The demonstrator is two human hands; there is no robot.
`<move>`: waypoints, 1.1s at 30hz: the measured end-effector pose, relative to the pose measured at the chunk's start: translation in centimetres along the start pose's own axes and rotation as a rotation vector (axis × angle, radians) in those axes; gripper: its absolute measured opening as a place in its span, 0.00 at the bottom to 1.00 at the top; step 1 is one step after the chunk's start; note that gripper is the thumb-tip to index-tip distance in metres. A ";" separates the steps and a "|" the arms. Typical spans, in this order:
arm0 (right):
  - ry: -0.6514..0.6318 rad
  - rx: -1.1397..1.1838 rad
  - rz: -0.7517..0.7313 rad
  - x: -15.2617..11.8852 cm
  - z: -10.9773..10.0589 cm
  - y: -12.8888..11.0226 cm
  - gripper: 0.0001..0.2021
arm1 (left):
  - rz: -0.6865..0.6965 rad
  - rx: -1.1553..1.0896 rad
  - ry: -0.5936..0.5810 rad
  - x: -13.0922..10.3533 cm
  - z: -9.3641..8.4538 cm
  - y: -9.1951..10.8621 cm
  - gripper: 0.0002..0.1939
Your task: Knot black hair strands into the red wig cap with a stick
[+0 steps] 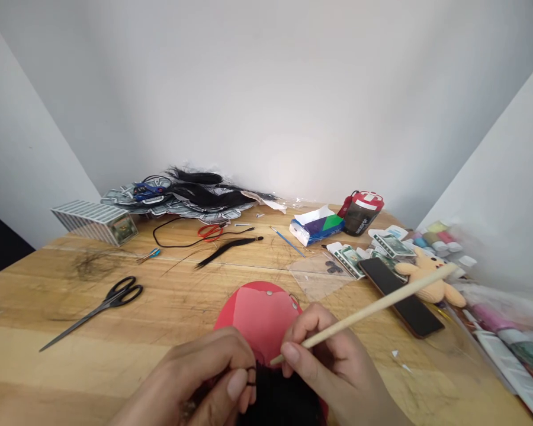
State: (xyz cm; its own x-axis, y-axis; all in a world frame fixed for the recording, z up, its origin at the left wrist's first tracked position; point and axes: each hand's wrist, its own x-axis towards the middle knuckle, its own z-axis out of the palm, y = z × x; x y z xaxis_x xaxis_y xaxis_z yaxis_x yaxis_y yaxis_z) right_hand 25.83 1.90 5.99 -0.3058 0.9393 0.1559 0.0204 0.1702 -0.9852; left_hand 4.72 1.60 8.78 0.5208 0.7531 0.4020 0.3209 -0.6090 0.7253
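Wooden table [9, 319]: spread out beneath both my hands, strewn with loose dark hairs.
Scissors [103, 307]: black-handled, well to the left of my left hand, tips turned outward.
Black lock [226, 245]: ahead of my hands, past the red piece; a thin paintbrush [288, 241] lies to its right.
Blue box [317, 228]: well ahead of my right hand, a red-and-black pouch [364, 214] just beside it.
Phone [416, 315]: flat, to the right of my right hand, near a stuffed toy [433, 294]; my stick partly blocks both.
Red piece [226, 307]: rounded, just ahead of my fingers, which hide its lower part.
Black bundle [275, 399]: between my hands, against the red piece.
Left hand [204, 373]: thumb and forefinger pinched together on a thin black strand [251, 384].
Right hand [333, 355]: fingers closed around a wooden stick [377, 306], its point at the bundle's upper edge; I cannot tell whether they touch.
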 end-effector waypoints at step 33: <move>-0.021 0.123 -0.053 0.4 0.4 -0.7 0.16 | -0.415 0.454 -0.475 3.2 0.1 2.7 0.17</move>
State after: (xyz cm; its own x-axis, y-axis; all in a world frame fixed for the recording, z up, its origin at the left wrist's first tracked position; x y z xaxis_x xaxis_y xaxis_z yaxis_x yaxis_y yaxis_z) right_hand 25.27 2.04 6.71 -0.3231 0.9234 0.2073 -0.1124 0.1800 -0.9772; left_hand 7.35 2.31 12.00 0.5373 0.8170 -0.2092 0.8030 -0.4198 0.4231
